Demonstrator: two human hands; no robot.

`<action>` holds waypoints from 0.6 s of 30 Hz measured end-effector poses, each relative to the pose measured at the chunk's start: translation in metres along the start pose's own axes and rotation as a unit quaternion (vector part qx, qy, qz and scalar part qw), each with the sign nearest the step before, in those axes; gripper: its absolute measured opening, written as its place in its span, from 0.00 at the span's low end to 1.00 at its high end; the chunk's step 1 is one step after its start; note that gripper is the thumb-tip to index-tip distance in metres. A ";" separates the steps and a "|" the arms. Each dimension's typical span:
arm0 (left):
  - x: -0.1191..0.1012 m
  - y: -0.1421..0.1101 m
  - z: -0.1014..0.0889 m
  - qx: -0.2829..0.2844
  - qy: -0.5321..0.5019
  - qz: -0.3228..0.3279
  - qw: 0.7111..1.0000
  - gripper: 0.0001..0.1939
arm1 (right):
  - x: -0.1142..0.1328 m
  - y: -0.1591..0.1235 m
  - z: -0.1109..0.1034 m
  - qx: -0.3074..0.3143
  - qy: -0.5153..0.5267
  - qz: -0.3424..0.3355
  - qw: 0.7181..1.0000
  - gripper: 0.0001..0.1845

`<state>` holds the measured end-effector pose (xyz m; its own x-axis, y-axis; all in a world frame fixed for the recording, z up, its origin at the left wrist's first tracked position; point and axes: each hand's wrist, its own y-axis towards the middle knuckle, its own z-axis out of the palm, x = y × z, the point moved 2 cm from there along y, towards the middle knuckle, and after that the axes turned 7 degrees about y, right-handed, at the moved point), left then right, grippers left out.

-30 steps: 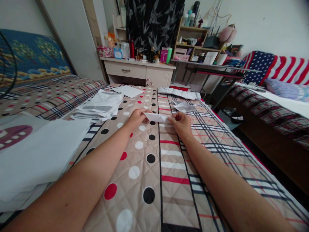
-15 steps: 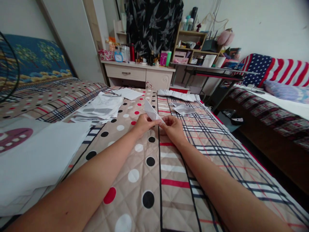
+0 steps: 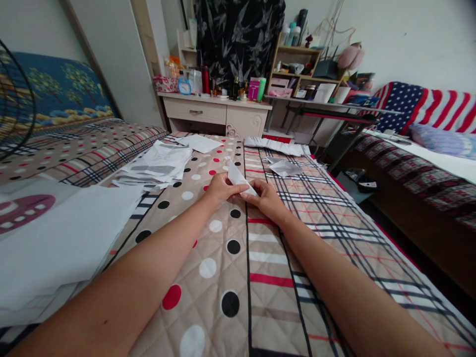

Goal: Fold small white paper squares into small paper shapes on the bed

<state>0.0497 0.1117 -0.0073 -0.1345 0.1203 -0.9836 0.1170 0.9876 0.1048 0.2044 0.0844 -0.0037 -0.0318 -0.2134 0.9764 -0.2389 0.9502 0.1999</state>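
A small folded piece of white paper [image 3: 237, 176] is held tilted just above the bedspread, one pointed end up and away from me. My left hand [image 3: 220, 189] pinches its near left side, thumb lying across the front. On the right, my right hand [image 3: 265, 198] grips the lower end between thumb and fingers. The two thumbs are close together, and the fingers hide part of the folds. Beyond my right hand a folded paper piece [image 3: 285, 167] lies on the bedspread, and behind that stretches a row of folded papers [image 3: 277, 146].
The quilted bedspread [image 3: 208, 297] has dots and plaid. To the left lie a stack of papers [image 3: 154, 161], a loose sheet [image 3: 203, 144] and a large white bag-like sheet [image 3: 74, 238]. Past the bed stand a white dresser [image 3: 195, 111] and a desk with shelves [image 3: 297, 69].
The paper has gone from stretched level between my hands to tilted, its left end raised. My hands have drawn together around its lower part. In the last half second they barely move.
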 end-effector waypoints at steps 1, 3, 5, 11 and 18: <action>0.000 -0.001 0.001 0.016 -0.003 -0.002 1.000 0.20 | 0.000 0.000 0.000 0.007 -0.014 -0.008 1.000 0.16; 0.000 0.000 0.000 0.043 -0.025 0.005 0.999 0.20 | -0.001 0.000 -0.003 0.013 -0.010 0.003 1.000 0.18; 0.000 0.000 -0.003 0.055 -0.039 0.024 0.997 0.20 | -0.002 0.000 -0.006 0.014 0.003 0.022 1.000 0.21; 0.000 -0.001 -0.002 0.063 0.012 0.029 0.998 0.19 | -0.003 -0.002 -0.006 0.034 -0.112 -0.039 0.992 0.19; 0.000 0.000 0.000 -0.018 0.109 0.066 0.992 0.19 | -0.002 -0.001 -0.004 0.064 -0.115 -0.029 0.991 0.23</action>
<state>0.0495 0.1122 -0.0076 -0.3304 0.2630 -0.9065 0.1133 0.9645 0.2386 0.2083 0.0849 -0.0061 -0.2311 -0.3261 0.9166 -0.3679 0.9015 0.2280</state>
